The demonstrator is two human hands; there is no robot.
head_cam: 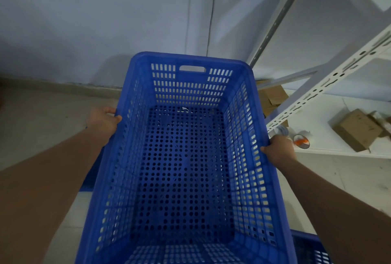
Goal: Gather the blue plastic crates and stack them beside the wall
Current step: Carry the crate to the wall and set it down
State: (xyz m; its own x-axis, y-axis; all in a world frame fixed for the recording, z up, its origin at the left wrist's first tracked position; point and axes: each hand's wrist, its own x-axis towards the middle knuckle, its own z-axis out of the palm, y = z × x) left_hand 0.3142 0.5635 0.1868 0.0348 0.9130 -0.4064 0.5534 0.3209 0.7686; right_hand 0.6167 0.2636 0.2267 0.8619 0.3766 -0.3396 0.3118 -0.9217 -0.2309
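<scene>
Blue perforated crate [186, 158] is gripped at both long rims, left hand [104, 123] and right hand [279, 150] closed on it, pale tiled floor [42, 119], grey wall [95, 20], white slotted shelving [330, 81] at right

Head view, looking steeply down.
It sits close above both hands gripping the blue crate [186, 158]; the wall [105, 20] lies beyond them.

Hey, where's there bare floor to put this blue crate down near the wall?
Bare floor lies left of the crate, between the left hand and the wall. The right is crowded: the white shelf rack carries cardboard boxes, and another blue crate sits by the right hand's forearm. Both hands grip the rims.
</scene>
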